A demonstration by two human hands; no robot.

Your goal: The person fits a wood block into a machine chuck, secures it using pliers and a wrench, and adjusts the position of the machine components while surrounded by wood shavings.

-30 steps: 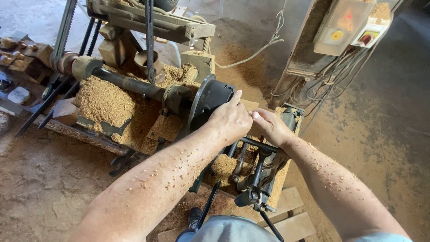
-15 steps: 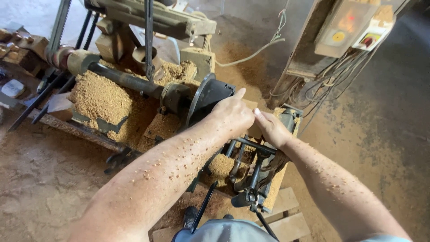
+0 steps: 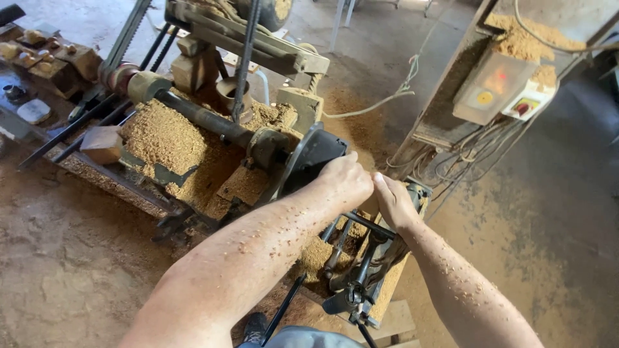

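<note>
**Both hands at the end of a sawdust-buried lathe**

The left hand (image 3: 347,180) rests over the top edge of a dark curved guard plate (image 3: 308,161) at the near end of the machine, fingers curled down behind it; its grip looks closed on the plate's rim, though the fingertips are hidden; the right hand (image 3: 392,201) sits just beside it, touching it, fingers bent around something small between the two hands that cannot be made out, so I cannot tell whether that grip is clamped or loose; both forearms are flecked with wood chips; the plate stands upright at the end of a long dark shaft (image 3: 206,119), which runs away to the left through heaps of sawdust (image 3: 167,138); below the hands black levers (image 3: 351,258) hang in a wooden frame; a control box (image 3: 493,87) with a yellow and a red button is mounted on the post to the right, within arm's reach of the work; wooden blocks (image 3: 45,58) lie at the far left.
</note>
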